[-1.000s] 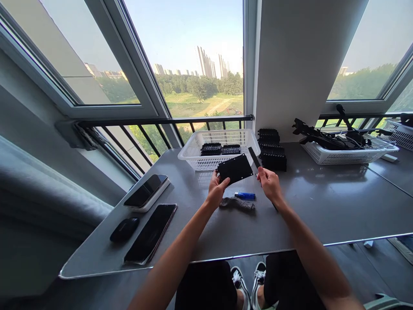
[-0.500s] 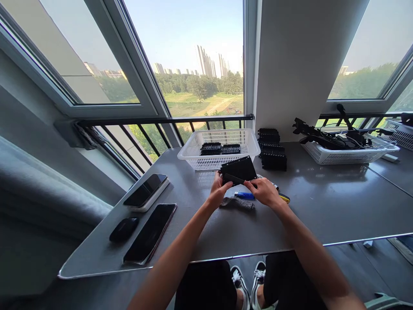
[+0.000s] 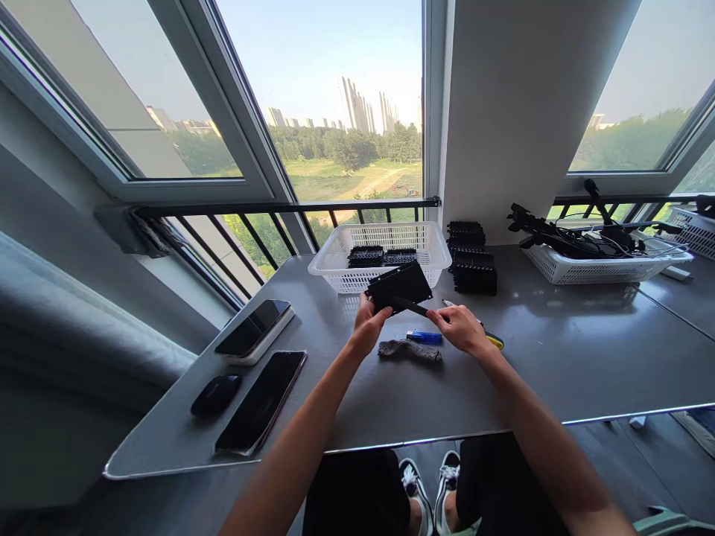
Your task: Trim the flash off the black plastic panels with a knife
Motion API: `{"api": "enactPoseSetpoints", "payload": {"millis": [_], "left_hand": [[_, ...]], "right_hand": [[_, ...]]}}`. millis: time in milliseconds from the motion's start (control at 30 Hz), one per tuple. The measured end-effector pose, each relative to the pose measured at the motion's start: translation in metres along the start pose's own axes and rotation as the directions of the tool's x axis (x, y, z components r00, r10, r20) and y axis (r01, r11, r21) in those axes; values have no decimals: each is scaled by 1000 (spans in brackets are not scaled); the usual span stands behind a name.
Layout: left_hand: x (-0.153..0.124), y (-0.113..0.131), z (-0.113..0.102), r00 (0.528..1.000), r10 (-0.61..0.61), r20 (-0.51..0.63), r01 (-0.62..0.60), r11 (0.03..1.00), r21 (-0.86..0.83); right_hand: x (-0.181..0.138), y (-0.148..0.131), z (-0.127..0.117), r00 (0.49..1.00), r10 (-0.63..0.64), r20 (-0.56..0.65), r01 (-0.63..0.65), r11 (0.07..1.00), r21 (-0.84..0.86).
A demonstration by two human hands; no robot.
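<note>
My left hand (image 3: pixel 369 324) grips a black rectangular plate (image 3: pixel 407 286) by its left edge, thumb in front. Small tabs or holes show along the plate's rim. Pinched in my right hand (image 3: pixel 459 327) is a dark flat strip (image 3: pixel 412 305) that looks like a flat file; it crosses the plate's lower edge, and I cannot tell whether it touches. Below the hands lie a small blue object (image 3: pixel 424 338) and a crumpled grey cloth (image 3: pixel 410 351). A tool with a yellow and black handle (image 3: pixel 494 341) is partly hidden behind my right hand.
Behind the plate stands a white basket (image 3: pixel 335 277) with black parts (image 3: pixel 366 257) inside. Stacked black parts (image 3: pixel 472 269) are right of it. Farther right is a white basket (image 3: pixel 581 274) of black pieces and cables. Phones (image 3: pixel 262 402) and a black mouse-like object (image 3: pixel 215 395) lie left.
The plate has moved left and slightly up with my left hand. The strip now sticks out farther between the hands; my right hand has shifted slightly right.
</note>
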State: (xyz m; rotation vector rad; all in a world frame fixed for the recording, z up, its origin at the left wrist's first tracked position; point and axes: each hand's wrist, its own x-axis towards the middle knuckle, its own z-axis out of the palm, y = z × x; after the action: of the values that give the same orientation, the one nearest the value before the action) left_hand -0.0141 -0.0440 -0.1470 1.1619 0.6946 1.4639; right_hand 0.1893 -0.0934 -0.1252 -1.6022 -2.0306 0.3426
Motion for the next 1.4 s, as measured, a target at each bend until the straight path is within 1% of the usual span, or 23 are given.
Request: {"api": "enactPoseSetpoints", "payload": {"millis": [100, 200, 300, 400, 500, 567, 633, 733, 833, 1033, 1200, 1333, 1400], "left_hand": [[-3, -3, 2, 999, -38, 38, 36, 998, 50], [-6, -9, 4, 994, -53, 93, 44, 994, 99], [-7, -11, 4, 994, -42, 102, 34, 997, 74], [-4, -9, 2, 996, -48, 71, 48, 999, -2], [0, -7, -1, 999, -54, -7, 54, 997, -58], [2, -8, -3, 996, -58, -70, 54, 997, -64], [4, -10, -5, 993, -44, -110, 41, 999, -35], [5, -14, -7, 994, 8, -112, -2, 999, 51], [6, -16, -10, 995, 26, -100, -16, 994, 106], [9, -12, -16, 991, 62, -115, -47, 991, 127], [9, -10, -16, 989, 72, -131, -52, 987, 150], [9, -10, -16, 991, 58, -119, -41, 989, 145], [10, -9, -17, 989, 70, -134, -52, 990, 130]], "right_hand": [[0, -3, 1, 1000, -27, 9, 27, 999, 32], [1, -5, 3, 999, -14, 31, 14, 1000, 21], [1, -3, 4, 999, 16, 39, -16, 1000, 0], [1, 1, 0, 999, 29, 26, -29, 1000, -9], [1, 5, -6, 1000, 7, 7, -7, 1000, 12], [0, 7, -10, 999, 10, -31, -9, 999, 34], [0, 10, -11, 998, 31, -61, -29, 999, 43], [1, 13, -11, 997, 50, -60, -47, 998, 41], [2, 15, -9, 998, 47, -49, -46, 999, 12], [1, 17, -9, 997, 71, -36, -70, 997, 10], [0, 13, -10, 998, 38, -50, -37, 999, 25], [0, 12, -9, 998, 32, -46, -32, 999, -6], [0, 13, -10, 998, 46, -52, -47, 999, -25]]}}
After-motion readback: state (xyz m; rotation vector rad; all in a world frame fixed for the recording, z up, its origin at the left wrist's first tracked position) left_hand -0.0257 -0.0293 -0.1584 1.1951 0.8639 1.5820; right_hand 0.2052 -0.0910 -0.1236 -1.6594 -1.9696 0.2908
